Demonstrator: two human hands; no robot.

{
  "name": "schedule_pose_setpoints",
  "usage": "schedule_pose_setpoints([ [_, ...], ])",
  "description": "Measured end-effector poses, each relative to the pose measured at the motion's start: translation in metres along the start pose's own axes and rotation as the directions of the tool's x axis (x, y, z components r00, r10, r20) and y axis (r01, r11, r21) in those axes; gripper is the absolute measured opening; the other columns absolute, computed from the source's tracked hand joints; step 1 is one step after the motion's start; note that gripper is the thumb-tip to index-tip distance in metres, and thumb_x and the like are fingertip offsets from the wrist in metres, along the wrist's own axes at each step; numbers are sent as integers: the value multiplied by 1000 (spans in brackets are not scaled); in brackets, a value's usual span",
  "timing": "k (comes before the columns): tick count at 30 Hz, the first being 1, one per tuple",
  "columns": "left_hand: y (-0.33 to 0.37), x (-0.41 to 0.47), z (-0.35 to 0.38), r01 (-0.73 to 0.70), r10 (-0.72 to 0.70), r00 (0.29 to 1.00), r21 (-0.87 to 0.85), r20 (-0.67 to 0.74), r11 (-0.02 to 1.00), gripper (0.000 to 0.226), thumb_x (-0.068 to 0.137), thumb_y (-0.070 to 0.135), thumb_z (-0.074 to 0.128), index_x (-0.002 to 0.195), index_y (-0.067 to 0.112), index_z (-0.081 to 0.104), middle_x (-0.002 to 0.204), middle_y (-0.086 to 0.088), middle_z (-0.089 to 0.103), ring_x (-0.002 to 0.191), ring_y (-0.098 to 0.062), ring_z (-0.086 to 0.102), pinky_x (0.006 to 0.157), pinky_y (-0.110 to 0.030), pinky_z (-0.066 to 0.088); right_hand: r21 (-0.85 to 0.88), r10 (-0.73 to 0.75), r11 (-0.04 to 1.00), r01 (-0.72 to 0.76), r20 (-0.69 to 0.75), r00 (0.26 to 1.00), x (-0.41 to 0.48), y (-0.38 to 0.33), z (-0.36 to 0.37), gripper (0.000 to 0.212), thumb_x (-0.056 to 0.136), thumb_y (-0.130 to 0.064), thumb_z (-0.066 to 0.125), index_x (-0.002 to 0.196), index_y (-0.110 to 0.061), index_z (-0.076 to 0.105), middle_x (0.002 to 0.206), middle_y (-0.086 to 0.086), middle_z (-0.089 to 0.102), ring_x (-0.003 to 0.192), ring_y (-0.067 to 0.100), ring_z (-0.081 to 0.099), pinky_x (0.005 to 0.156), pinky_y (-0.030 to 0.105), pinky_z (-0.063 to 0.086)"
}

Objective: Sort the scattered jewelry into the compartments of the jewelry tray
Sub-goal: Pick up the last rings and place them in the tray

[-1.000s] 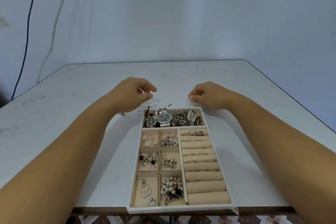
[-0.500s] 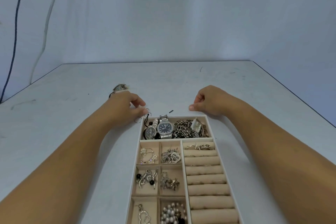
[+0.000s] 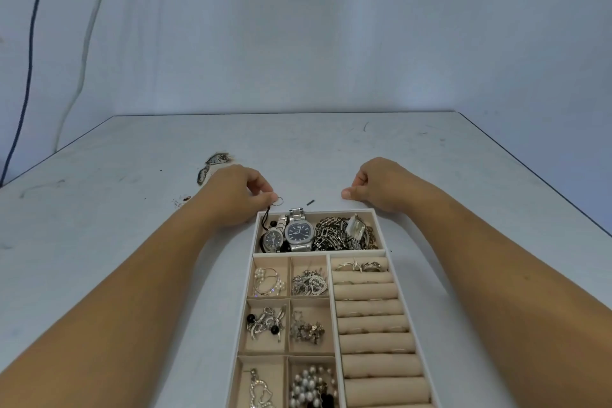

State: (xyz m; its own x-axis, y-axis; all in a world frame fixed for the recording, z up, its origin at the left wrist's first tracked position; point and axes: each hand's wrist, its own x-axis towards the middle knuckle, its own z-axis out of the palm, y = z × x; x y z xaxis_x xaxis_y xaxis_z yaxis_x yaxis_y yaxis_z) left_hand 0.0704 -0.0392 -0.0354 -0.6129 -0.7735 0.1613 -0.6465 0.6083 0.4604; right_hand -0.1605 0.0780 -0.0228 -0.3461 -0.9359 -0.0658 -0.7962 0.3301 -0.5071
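Pretty flat, soft light from overhead, with a cool bluish cast on the plain pale wall (image 3: 298, 26) and the scuffed white tabletop (image 3: 430, 159). Shadows are faint, just soft smudges under both forearms. Small glints on the silver steel watch with the dark dial (image 3: 299, 232). Wide-angle stretch balloons the arms at the bottom corners. Detail's mushy: the thin wire ring (image 3: 278, 201) pinched by the left hand (image 3: 231, 195) barely resolves.

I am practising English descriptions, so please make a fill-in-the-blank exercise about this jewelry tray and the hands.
1. The tray's wide far compartment holds two ___ beside a heap of chains.
2. The left hand pinches a small ___ just beyond the tray.
3. The padded rolls fill the tray's ___ column.
Missing words: watches, ring, right.
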Motion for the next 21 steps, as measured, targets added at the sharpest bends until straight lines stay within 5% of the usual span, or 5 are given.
schedule_pose_setpoints([
  [5, 1, 1, 0, -39, 39, 999, 28, 10, 999, 20, 78, 49, 71, 83, 30, 73, 87, 10, 67, 92, -8, 56, 77, -28, 40, 8, -64, 998, 64, 71, 995, -5, -2, 0, 47, 91, -35, 60, 101, 12, 59, 78, 9, 50, 71, 19, 43, 67, 29, 36],
  [10, -1, 6, 1, -17, 14, 995, 24, 101, 1000, 19, 75, 52, 72, 81, 35, 67, 93, 9, 65, 103, -15, 54, 88, -32, 41, 105, -188, 976, 190, -29, 982, -7, 3, 2, 19, 80, -29, 75, 79, -21, 58, 75, -7, 57, 66, 7, 50, 61, 21, 40],
  [15, -2, 10, -3, 32, -36, 987, 26, 157, 999, 23, 68, 65, 70, 75, 43, 67, 103, 6, 65, 119, -26, 46, 102, -47, 40, 239, -208, 943, 231, -118, 971, -8, 8, 2, 14, 78, -18, 77, 79, -22, 63, 74, -5, 61, 63, 6, 55, 63, 20, 46],
  [21, -3, 8, -2, 20, -2, 980, -91, 201, 996, 34, 62, 71, 64, 82, 44, 64, 115, 4, 59, 121, -19, 48, 102, -46, 42, 254, -220, 935, 248, -135, 966, -10, 9, 2, 8, 86, -12, 68, 90, -19, 68, 73, -3, 67, 64, 3, 64, 67, 20, 52],
])
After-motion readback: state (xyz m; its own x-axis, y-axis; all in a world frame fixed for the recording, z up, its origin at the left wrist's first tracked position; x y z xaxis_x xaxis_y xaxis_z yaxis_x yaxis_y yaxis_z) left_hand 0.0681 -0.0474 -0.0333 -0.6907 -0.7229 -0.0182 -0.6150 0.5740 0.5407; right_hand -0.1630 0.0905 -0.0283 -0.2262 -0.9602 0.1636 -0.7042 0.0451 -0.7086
